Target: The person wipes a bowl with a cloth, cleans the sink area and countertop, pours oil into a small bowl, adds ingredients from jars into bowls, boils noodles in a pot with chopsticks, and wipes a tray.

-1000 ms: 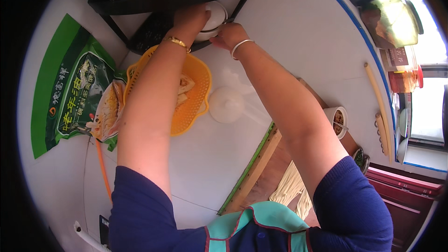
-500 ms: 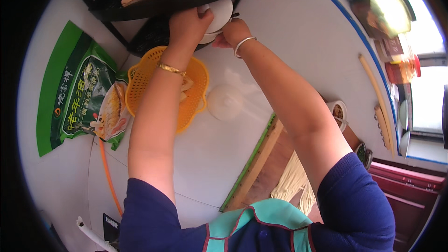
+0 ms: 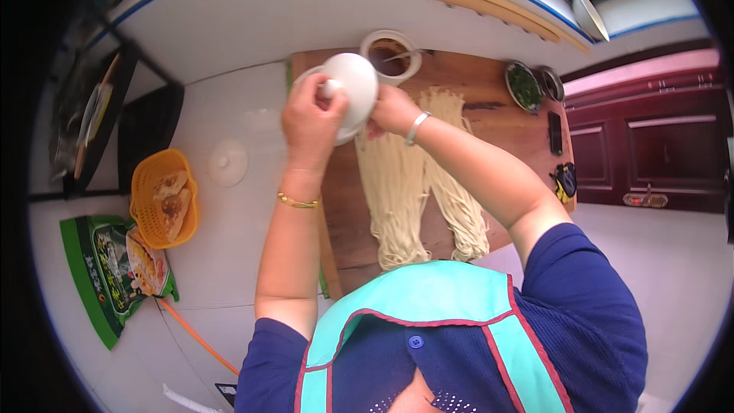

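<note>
White and tilted, the bowl (image 3: 345, 92) sits at upper centre, gripped by both hands: the left hand (image 3: 310, 118) clasps its left rim, the right hand (image 3: 391, 109) its right edge, above the noodles (image 3: 417, 183) on the wooden board (image 3: 505, 122).

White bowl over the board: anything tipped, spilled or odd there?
The white bowl is held tilted in both hands, left hand and right hand, above the noodles. Nothing looks spilled on the wooden board.
</note>
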Demonstrator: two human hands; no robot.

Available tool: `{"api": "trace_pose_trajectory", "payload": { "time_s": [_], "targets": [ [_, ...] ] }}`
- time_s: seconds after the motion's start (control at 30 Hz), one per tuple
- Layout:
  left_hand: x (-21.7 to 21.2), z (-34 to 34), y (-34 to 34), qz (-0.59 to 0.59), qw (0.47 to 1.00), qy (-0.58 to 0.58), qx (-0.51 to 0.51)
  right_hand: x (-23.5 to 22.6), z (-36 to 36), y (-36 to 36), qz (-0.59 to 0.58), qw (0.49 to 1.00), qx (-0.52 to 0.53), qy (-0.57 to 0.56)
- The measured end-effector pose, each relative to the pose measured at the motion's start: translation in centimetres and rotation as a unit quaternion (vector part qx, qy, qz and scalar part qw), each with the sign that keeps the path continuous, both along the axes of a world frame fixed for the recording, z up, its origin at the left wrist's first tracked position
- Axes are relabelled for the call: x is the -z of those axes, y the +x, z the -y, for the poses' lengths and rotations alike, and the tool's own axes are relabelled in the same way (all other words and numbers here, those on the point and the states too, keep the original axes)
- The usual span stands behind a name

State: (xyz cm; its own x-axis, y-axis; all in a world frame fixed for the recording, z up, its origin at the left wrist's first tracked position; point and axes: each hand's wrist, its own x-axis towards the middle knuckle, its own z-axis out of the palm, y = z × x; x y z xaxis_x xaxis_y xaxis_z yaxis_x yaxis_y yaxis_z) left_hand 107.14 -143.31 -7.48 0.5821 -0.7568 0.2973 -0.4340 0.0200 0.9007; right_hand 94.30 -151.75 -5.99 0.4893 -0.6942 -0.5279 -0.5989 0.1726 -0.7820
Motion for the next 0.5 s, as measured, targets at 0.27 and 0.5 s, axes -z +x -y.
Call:
{"api": "trace_pose_trajectory", "payload": {
  "time_s": [0.27, 0.5],
  "targets": [
    [-2.7, 6.0, -13.7, -0.035, 0.994, -0.028, 0.095, 1.0, 8.6, -21.0, -0.019, 0.988, 0.147, -0.054],
    [1.2, 5.9, -15.3, 0.008, 0.998, 0.06, 0.031, 6.2, 16.2, -21.4, 0.044, 0.971, 0.233, -0.024]
  ]
}}
